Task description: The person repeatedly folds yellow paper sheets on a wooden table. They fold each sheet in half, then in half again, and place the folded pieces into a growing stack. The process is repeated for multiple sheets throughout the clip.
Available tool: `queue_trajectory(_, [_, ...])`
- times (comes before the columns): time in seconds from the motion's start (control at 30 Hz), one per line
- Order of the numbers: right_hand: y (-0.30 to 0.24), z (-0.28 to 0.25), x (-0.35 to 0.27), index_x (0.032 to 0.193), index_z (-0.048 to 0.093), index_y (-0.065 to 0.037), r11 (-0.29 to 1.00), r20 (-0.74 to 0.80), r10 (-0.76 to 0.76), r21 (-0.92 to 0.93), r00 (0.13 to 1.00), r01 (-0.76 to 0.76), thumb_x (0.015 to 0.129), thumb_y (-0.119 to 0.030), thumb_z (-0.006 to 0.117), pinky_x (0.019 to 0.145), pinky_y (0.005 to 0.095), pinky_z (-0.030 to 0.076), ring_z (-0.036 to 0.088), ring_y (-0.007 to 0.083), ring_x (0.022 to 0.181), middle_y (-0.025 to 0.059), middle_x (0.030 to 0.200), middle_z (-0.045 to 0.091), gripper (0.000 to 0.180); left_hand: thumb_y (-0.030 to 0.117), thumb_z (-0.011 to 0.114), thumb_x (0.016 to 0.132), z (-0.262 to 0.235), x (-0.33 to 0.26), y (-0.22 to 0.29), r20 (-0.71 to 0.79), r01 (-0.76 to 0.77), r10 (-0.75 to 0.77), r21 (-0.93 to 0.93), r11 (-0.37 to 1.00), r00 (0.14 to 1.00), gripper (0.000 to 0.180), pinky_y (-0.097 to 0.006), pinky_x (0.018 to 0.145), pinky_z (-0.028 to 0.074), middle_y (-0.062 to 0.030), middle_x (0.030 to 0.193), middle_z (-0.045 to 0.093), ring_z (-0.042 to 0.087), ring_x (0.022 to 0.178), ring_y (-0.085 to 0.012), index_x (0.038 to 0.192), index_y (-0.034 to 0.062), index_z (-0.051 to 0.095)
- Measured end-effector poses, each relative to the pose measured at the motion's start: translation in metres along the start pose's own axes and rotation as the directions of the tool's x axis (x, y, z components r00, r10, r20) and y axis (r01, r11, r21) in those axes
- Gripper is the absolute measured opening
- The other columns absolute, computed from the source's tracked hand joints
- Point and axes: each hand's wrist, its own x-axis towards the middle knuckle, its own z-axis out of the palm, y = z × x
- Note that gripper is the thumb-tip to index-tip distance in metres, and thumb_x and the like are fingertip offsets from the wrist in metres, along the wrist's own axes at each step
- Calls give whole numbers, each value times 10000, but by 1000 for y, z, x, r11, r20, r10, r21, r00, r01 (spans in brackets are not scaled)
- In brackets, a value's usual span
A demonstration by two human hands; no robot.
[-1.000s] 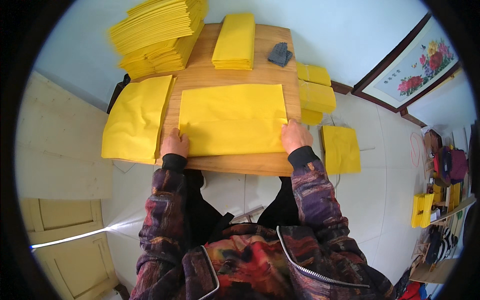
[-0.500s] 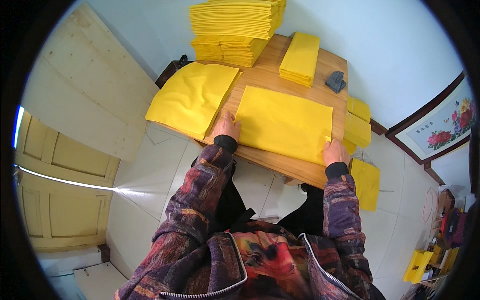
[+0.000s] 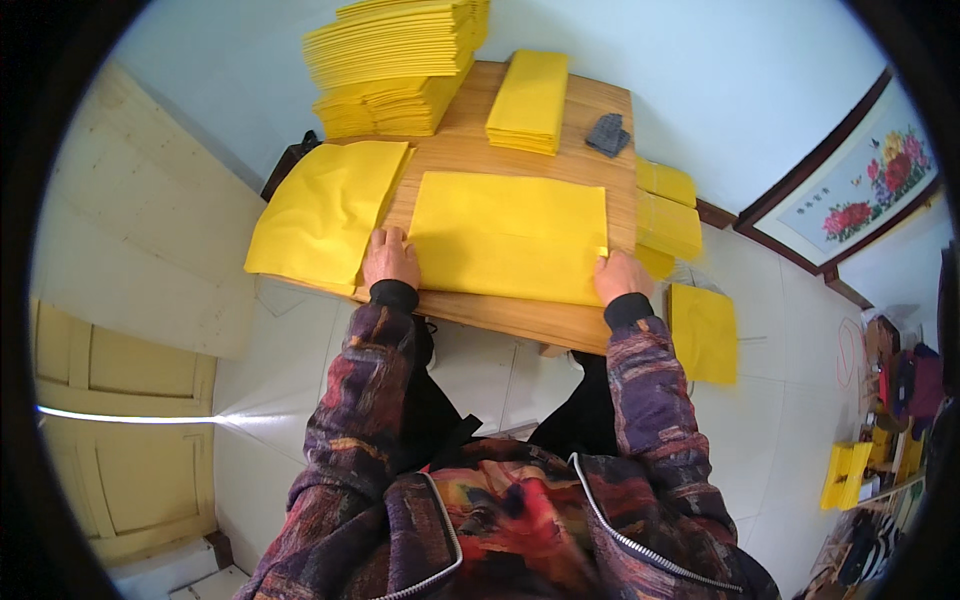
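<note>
A flat yellow fabric piece (image 3: pixel 510 235), looking like a folded bag or sheet, lies along the front of the wooden table. At its right edge my right hand (image 3: pixel 624 276) is closed on it, and a small yellow corner sticks up by the thumb. My left hand (image 3: pixel 392 260) rests at the opposite edge, fingers loosely bent over the narrow gap and thumb beside the fabric. Just left of that hand is a stack of larger yellow fabric sheets (image 3: pixel 325 205), somewhat wrinkled on top. The undersides of both hands are hidden.
The wooden table (image 3: pixel 455 145) also carries a tall yellow stack (image 3: pixel 385 60), a narrower folded stack (image 3: pixel 530 95) and a dark grey cloth (image 3: pixel 607 135). Yellow bundles (image 3: pixel 668 225) stand beyond its right side. A framed flower picture (image 3: pixel 860 180) leans on the right.
The whole view has shifted, so the table sits further left. Both hands stay at the fabric piece's two ends; the left fingers look slightly more spread.
</note>
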Motion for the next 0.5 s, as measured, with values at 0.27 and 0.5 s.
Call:
queue_trajectory(0.27, [-1, 1, 0, 929, 672, -46, 1000, 7, 14, -9, 1000, -14, 893, -356, 536, 761, 470, 515, 646, 373, 901, 193, 929, 683, 340, 527, 550, 864, 33, -94, 106, 330, -782, 743, -24, 623, 582, 737, -482, 1151, 160, -117, 1541, 257, 216, 1431, -293, 1435, 103, 358])
queue_trajectory(0.5, [-2, -2, 1, 953, 665, -54, 999, 60, 45, 12, 997, -46, 899, -359, 529, 767, 467, 516, 649, 368, 905, 184, 946, 684, 338, 586, 510, 865, 34, -92, 78, 377, -661, 624, -42, 749, 684, 819, -485, 1162, 113, -108, 1565, 199, 159, 1452, -275, 1477, 92, 281])
